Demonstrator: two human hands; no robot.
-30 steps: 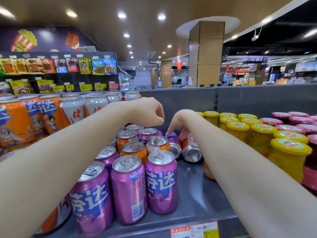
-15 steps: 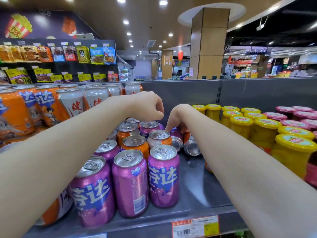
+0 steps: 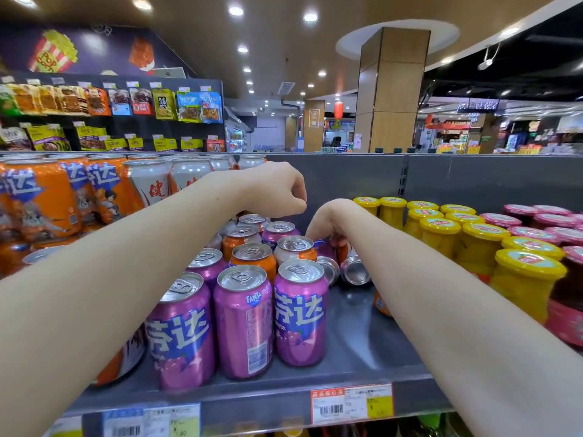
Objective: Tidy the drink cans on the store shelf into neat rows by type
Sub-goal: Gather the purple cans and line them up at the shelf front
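At the back of the shelf (image 3: 362, 335), two lying cans (image 3: 355, 272) rest on their sides, bases toward the camera, just right of the standing cluster. The right hand (image 3: 328, 220) is bent down over them, fingers on their upper sides. Over the last second it has sunk a little closer, yet both cans lie where they did. Whether the fingers have closed round one I cannot tell, since the wrist hides them. The left hand (image 3: 277, 192) still hovers above the rear standing cans, fingers curled to the thumb, holding nothing.

So nothing has been sorted in this second; the reach has only settled onto its target. Standing these two up looks like the step in hand.

Nearer the edge, three purple cans (image 3: 243, 323) form a tidy front row. Behind them orange cans (image 3: 254, 258) and purple ones remain mixed, so most of the task is left. Further right, yellow-lidded jars (image 3: 479, 244) stand in rows, close to the right forearm, which could knock them.
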